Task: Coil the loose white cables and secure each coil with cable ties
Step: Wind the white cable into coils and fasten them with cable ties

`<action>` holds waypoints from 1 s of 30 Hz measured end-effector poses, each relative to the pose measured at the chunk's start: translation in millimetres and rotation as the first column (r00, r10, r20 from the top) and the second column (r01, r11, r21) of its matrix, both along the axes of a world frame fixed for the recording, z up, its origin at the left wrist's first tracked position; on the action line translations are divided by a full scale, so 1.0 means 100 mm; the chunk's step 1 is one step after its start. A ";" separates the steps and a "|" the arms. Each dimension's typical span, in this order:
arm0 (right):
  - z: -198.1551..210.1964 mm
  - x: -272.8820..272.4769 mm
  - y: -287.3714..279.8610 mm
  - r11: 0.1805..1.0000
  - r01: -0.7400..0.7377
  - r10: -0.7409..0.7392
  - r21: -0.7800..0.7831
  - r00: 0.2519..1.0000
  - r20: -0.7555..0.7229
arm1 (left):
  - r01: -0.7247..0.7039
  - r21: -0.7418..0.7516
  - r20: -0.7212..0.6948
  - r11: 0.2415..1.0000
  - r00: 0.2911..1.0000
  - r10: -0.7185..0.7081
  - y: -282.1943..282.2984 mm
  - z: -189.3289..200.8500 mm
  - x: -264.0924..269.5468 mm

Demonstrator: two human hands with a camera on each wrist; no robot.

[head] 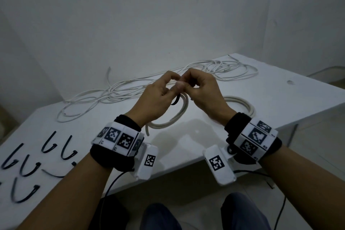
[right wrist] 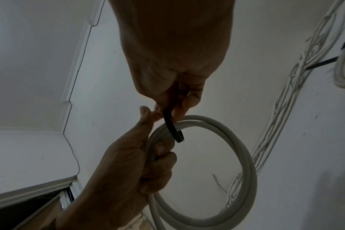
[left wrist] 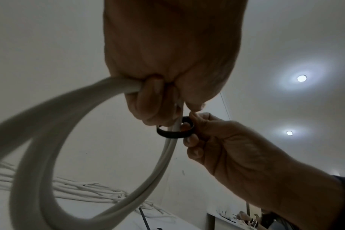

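My left hand [head: 153,97] grips the white coil [head: 175,115] above the table [head: 280,95], bunching strands; right hand [head: 203,91] pinches the black cable tie [left wrist: 174,132] looped around them for cinching.

Bare indoor room: plain white walls [head: 130,15], white table [head: 280,89], recessed ceiling lights [left wrist: 301,78].

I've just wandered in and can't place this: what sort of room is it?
Probably a plain indoor workroom, not a home: a bare white table stands in a corner of blank white walls, with small round ceiling lights overhead. Loose white cables and black plastic cable ties lie on the table.
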State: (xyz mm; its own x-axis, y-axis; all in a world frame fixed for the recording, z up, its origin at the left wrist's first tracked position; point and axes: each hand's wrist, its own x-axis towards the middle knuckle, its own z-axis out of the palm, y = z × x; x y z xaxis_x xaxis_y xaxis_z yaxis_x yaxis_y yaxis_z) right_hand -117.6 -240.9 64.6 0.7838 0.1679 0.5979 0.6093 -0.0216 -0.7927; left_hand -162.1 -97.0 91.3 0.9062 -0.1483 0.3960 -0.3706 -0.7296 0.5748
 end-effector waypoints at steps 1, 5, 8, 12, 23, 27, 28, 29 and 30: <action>0.00 0.00 0.00 0.999 0.010 -0.010 -0.032 1.000 0.024 | 0.020 -0.016 -0.018 1.000 1.000 -0.020 -0.01 0.00 0.00; 0.12 0.06 -0.05 0.999 -0.030 0.029 0.026 0.999 0.033 | 0.042 -0.112 -0.141 0.993 0.988 -0.058 0.01 0.02 -0.01; 0.40 0.13 -0.12 0.993 -0.002 -0.006 0.117 0.998 0.062 | 0.002 -0.157 -0.182 0.988 0.983 -0.031 -0.01 0.00 -0.08; 0.57 0.14 -0.08 0.990 0.026 -0.038 0.140 0.995 0.087 | -0.046 -0.241 -0.163 0.969 0.987 0.006 -0.06 0.12 -0.05; 0.31 0.09 0.08 0.995 0.056 -0.055 -0.077 0.998 0.014 | -0.061 -0.353 -0.218 0.933 0.976 -0.019 -0.11 0.05 -0.08; 0.38 0.14 0.11 0.991 0.083 -0.087 -0.106 0.996 -0.034 | -0.078 -0.376 -0.267 0.923 0.963 -0.027 -0.17 0.01 -0.12; 0.40 0.16 0.13 0.992 0.075 -0.080 -0.102 0.995 -0.053 | -0.087 -0.381 -0.280 0.920 0.960 -0.026 -0.16 0.01 -0.12; 0.40 0.17 0.13 0.993 0.068 -0.074 -0.095 0.995 -0.069 | -0.093 -0.387 -0.294 0.917 0.955 -0.027 -0.17 0.01 -0.12; 0.40 0.18 0.14 0.995 0.053 -0.060 -0.085 0.995 -0.081 | -0.100 -0.393 -0.307 0.914 0.951 -0.027 -0.15 0.02 -0.13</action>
